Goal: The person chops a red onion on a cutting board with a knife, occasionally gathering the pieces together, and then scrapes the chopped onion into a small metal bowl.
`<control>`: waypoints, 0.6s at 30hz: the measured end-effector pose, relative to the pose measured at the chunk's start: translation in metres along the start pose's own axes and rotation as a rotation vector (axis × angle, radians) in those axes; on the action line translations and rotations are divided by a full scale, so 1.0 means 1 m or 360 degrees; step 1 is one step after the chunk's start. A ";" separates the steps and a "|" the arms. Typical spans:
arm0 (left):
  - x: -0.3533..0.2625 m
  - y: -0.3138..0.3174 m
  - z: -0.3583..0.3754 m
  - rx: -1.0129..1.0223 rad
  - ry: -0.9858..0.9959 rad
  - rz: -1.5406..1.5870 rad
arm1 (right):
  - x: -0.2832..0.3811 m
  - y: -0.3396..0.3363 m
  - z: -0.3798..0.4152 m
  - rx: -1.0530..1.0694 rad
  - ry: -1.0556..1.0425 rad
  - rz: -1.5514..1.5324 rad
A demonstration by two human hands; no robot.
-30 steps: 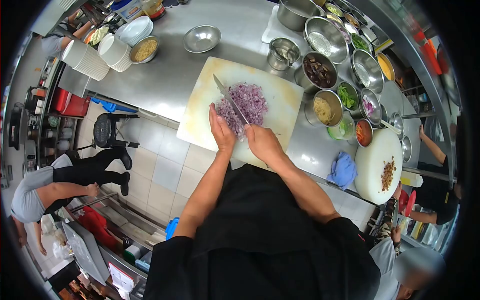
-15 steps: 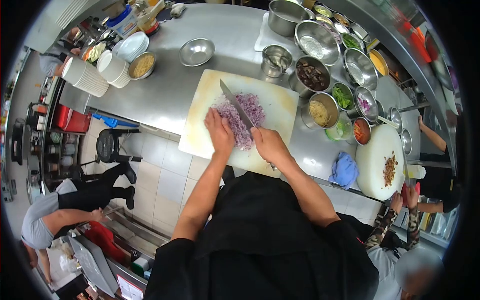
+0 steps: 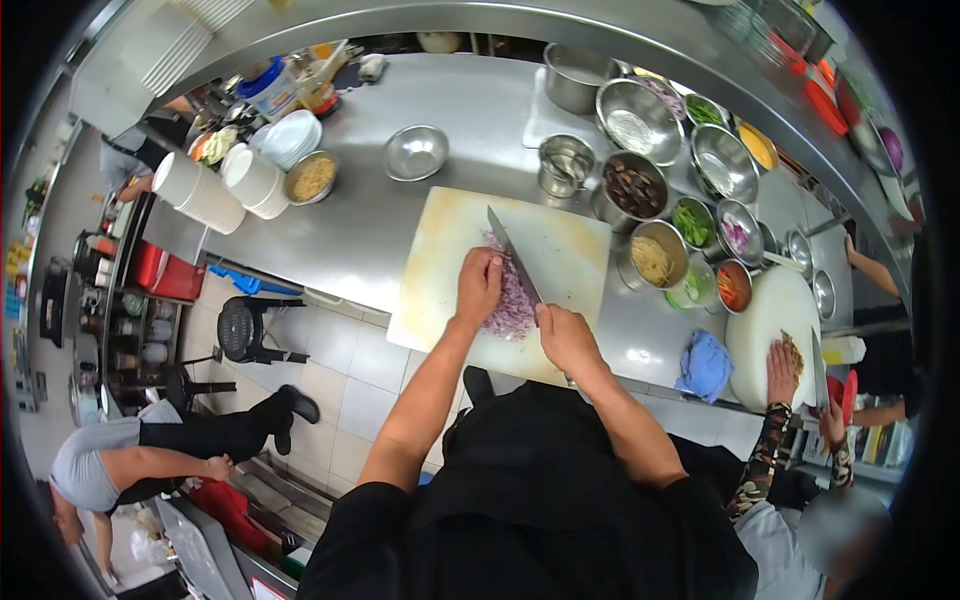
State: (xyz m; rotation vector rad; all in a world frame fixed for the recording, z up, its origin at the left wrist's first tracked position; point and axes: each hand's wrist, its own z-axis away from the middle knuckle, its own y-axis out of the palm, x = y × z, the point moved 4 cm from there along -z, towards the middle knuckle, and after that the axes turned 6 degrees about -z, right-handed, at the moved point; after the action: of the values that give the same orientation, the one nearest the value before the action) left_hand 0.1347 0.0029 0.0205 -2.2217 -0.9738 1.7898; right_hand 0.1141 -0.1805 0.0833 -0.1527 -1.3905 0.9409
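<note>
A white cutting board [image 3: 420, 290] with yellowish stains lies on the steel counter, bearing a heap of finely chopped purple onion [image 3: 512, 312]. My right hand [image 3: 567, 340] is wrapped round the handle of a large knife [image 3: 514, 252], whose blade slants up and left along the right side of the heap. My left hand [image 3: 479, 283] is at the heap's left edge, its fingers curled together near the blade; whatever lies under them is hidden.
An empty steel bowl [image 3: 416, 153] stands beyond the board. Metal containers of food, such as mushrooms [image 3: 632, 188], crowd the right. A blue cloth [image 3: 705, 365] lies near a co-worker's board [image 3: 757, 320]. Stacked white tubs [image 3: 200, 195] stand left. An overhead shelf edge [image 3: 480, 18] crosses the top.
The view has shifted, with the counter lower in the frame. The onion is gathered into a narrower heap, and my left hand has curled up. A co-worker's hand now rests on the right-hand board.
</note>
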 end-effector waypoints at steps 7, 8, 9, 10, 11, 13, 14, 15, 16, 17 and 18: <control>0.005 -0.005 0.023 -0.0430 0.0033 -0.0149 | 0.010 0.009 -0.001 -0.0028 -0.0013 -0.0006; 0.004 -0.003 0.025 -0.0427 0.0020 -0.0136 | 0.011 0.011 0.002 -0.0148 -0.0117 -0.0050; 0.006 -0.003 0.026 -0.0451 -0.0030 -0.0129 | 0.006 0.016 -0.004 -0.0148 -0.0105 -0.0037; 0.006 -0.003 0.026 -0.0472 -0.0080 -0.0124 | 0.001 0.024 -0.015 -0.0057 -0.0092 0.0024; 0.007 -0.003 0.027 -0.0460 -0.0089 -0.0117 | -0.005 0.032 -0.020 0.0035 -0.0076 0.0078; 0.009 -0.008 0.029 -0.0475 -0.0089 -0.0117 | 0.014 0.021 -0.006 0.0004 -0.0026 0.0061; 0.010 -0.010 0.031 -0.0472 -0.0097 -0.0082 | 0.023 0.016 -0.003 -0.0037 -0.0005 0.0055; 0.012 -0.009 0.030 -0.0462 -0.0099 -0.0072 | 0.022 0.020 -0.004 -0.0042 0.0008 0.0059; 0.013 -0.010 0.032 -0.0535 -0.0093 -0.0072 | 0.017 0.028 -0.005 -0.0027 0.0025 0.0072; 0.014 -0.009 0.034 -0.0607 -0.0086 -0.0075 | 0.012 0.036 -0.006 -0.0012 0.0041 0.0083; 0.015 -0.009 0.033 -0.0630 -0.0106 -0.0043 | 0.014 0.039 -0.012 0.0048 0.0057 0.0065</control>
State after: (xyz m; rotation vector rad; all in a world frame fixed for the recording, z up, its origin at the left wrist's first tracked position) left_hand 0.1021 0.0091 0.0027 -2.3578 -1.4771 1.7971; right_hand 0.1044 -0.1416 0.0677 -0.1751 -1.3439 0.9882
